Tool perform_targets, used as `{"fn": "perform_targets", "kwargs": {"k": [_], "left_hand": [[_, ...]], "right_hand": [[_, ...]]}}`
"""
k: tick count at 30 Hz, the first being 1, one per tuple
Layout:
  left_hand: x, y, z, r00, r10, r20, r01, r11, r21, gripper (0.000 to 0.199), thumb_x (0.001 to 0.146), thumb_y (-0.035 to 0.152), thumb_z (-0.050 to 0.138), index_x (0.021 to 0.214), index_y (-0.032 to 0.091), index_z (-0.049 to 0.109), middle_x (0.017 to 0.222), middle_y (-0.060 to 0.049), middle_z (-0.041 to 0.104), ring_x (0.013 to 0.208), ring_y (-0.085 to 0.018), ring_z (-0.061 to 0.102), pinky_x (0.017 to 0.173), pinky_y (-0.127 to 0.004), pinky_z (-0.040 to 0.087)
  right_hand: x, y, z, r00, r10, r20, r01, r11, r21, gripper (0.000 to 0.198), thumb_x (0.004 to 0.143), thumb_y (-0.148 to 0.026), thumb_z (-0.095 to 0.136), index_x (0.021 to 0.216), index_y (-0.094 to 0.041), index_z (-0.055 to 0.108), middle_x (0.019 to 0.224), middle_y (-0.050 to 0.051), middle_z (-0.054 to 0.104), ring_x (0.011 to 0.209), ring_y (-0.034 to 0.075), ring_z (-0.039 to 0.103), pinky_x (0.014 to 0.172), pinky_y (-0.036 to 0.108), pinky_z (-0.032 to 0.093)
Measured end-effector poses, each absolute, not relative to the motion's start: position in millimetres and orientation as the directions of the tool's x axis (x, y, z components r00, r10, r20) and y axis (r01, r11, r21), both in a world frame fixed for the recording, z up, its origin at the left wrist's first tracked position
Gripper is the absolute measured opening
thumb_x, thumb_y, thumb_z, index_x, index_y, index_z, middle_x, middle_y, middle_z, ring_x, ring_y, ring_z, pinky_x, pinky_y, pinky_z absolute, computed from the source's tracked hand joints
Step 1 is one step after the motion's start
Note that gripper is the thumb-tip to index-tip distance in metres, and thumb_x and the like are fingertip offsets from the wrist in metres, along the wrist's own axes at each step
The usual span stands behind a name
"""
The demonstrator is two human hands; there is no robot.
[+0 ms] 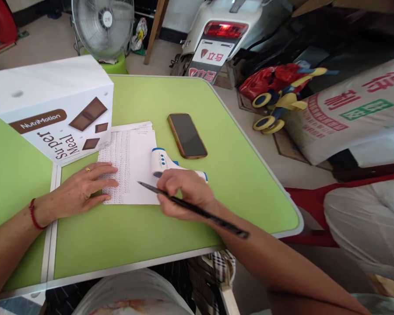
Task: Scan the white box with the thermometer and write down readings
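Observation:
A sheet of paper (pixel 141 170) lies on the green table, its left part covered with dense rows of handwriting. My left hand (pixel 88 188) rests flat on its left edge, fingers spread. A black pen (pixel 197 210) is gripped in my right hand (pixel 184 192), its tip above the blank right part of the sheet; I cannot tell whether it touches. Just behind my right hand lies a white and blue infrared thermometer (pixel 160 161), partly hidden by that hand. Farther back is a phone (pixel 188 135) with a dark screen in a brown case.
A white NutriMotion box (pixel 55 96) stands at the back left of the green table (pixel 243 183). Beyond the table are a fan (pixel 103 26), a white scooter (pixel 223 35), a blue and yellow toy tricycle (pixel 279 105) and a large printed sack (pixel 357 109). A red chair (pixel 308 214) stands at right.

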State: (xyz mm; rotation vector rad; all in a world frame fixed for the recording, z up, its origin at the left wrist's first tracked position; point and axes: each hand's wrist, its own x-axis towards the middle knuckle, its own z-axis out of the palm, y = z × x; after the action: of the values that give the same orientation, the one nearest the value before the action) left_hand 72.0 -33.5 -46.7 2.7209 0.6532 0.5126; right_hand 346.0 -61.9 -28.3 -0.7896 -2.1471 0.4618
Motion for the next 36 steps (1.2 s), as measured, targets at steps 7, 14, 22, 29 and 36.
{"fn": "perform_targets", "kwargs": {"k": [7,14,22,29,36], "left_hand": [[77,-34,-46,0.823,0.505,0.259,0.405,-0.843,0.355,0.027,0.096,0.029,0.047,0.118,0.02,0.058,0.132,-0.013,0.052,0.126,-0.027,0.046,0.105,-0.048,0.04],[77,-33,-47,0.844,0.476,0.247,0.378,-0.855,0.356,0.024,0.095,0.027,0.046,0.114,0.023,0.061,0.132,-0.012,0.05,0.128,-0.026,0.042,0.107,-0.048,0.037],[73,-33,-45,0.87,0.465,0.162,0.377,-0.84,0.39,0.029,0.095,0.03,0.048,0.123,0.031,0.057,0.147,-0.006,0.035,0.135,-0.026,0.034,0.113,-0.05,0.026],[78,-37,-43,0.89,0.44,0.121,0.385,-0.867,0.318,0.035,0.097,0.034,0.044,0.131,0.029,0.051,0.151,-0.01,0.028,0.138,-0.027,0.031,0.113,-0.051,0.025],[86,-42,-45,0.88,0.461,0.117,0.422,-0.87,0.257,0.032,0.097,0.03,0.046,0.128,0.027,0.054,0.148,-0.014,0.032,0.137,-0.03,0.031,0.109,-0.052,0.028]], "right_hand": [[319,-73,-14,-0.208,0.978,-0.013,0.177,0.025,-0.984,0.008,0.075,-0.027,0.054,0.08,-0.021,0.056,0.065,-0.001,0.059,0.056,0.011,0.054,0.053,0.026,0.044],[313,-80,-49,-0.144,0.989,0.01,0.288,0.052,-0.956,0.008,0.065,-0.022,0.056,0.07,-0.021,0.05,0.055,-0.005,0.052,0.045,0.007,0.041,0.043,0.022,0.034],[311,-87,-52,-0.233,0.966,0.111,0.396,0.198,-0.897,0.011,0.071,-0.02,0.055,0.062,-0.022,0.05,0.053,-0.004,0.054,0.048,0.008,0.046,0.049,0.024,0.037],[323,-75,-53,-0.29,0.95,0.117,0.366,0.223,-0.903,0.01,0.07,-0.02,0.055,0.062,-0.021,0.049,0.053,-0.005,0.051,0.046,0.007,0.042,0.046,0.022,0.034],[323,-74,-51,-0.156,0.974,0.166,0.357,0.212,-0.91,0.01,0.069,-0.017,0.055,0.064,-0.022,0.049,0.052,-0.005,0.051,0.045,0.008,0.043,0.044,0.022,0.035]]}}
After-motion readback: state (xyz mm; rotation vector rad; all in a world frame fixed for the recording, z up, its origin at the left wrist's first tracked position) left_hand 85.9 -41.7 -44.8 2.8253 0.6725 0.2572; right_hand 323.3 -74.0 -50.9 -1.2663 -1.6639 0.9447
